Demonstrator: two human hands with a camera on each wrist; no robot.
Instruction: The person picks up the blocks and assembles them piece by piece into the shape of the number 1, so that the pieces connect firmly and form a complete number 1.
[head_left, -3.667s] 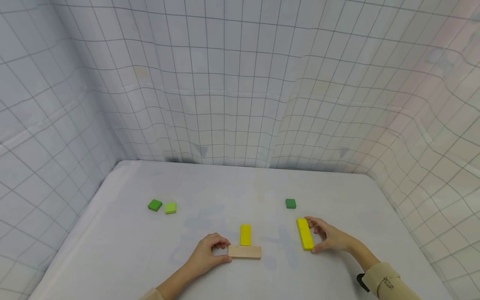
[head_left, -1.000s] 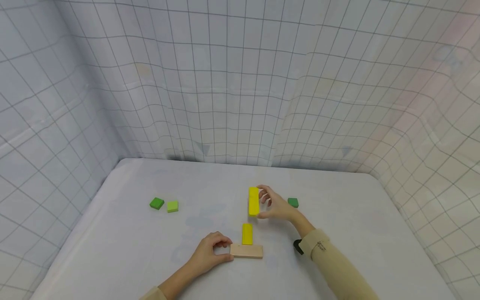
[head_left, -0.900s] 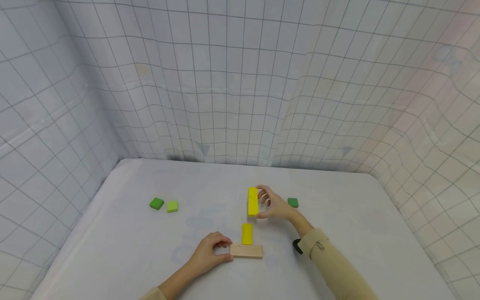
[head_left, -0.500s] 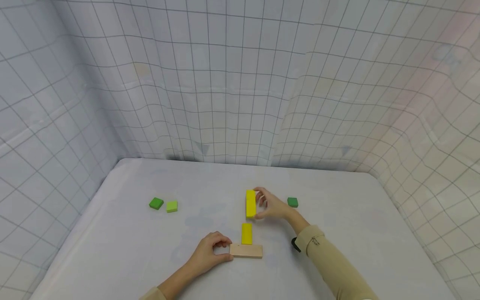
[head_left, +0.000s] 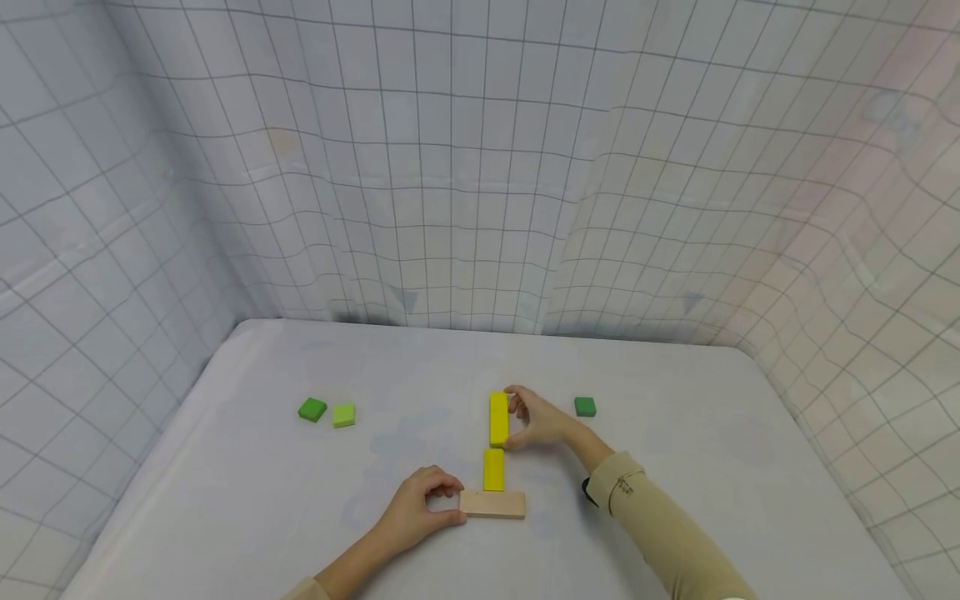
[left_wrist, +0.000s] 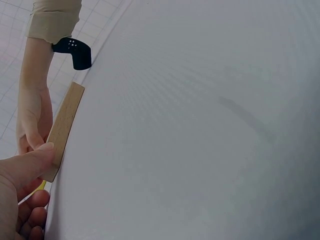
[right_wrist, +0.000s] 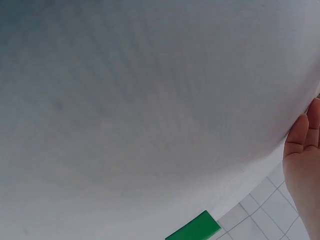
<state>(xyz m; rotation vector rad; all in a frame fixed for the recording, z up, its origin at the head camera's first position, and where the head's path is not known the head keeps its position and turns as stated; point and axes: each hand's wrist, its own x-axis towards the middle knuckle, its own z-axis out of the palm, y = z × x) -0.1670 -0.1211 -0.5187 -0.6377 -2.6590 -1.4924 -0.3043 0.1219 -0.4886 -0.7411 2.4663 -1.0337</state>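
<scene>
My left hand (head_left: 418, 507) pinches the left end of a bare wooden block (head_left: 492, 504) that lies crosswise near the front. In the left wrist view the thumb presses on that wooden block (left_wrist: 64, 131). Behind it, a short yellow block (head_left: 493, 470) points away, its near end against the wood. My right hand (head_left: 538, 418) holds a longer yellow block (head_left: 498, 419) between thumb and fingers at its two ends. This block sits just beyond the short one, nearly in line and shifted slightly left. Whether the two yellow blocks touch, I cannot tell.
On the left lie a green block (head_left: 312, 409) and a lime block (head_left: 343, 415), close together. A dark green block (head_left: 585, 407) lies right of my right hand. White cloth covers the table (head_left: 262, 517), and a gridded curtain (head_left: 480, 167) surrounds its back and sides.
My right hand has carried the long yellow block from the right to the middle, then lowered it toward the short yellow one. The left hand stays on the wooden block.
</scene>
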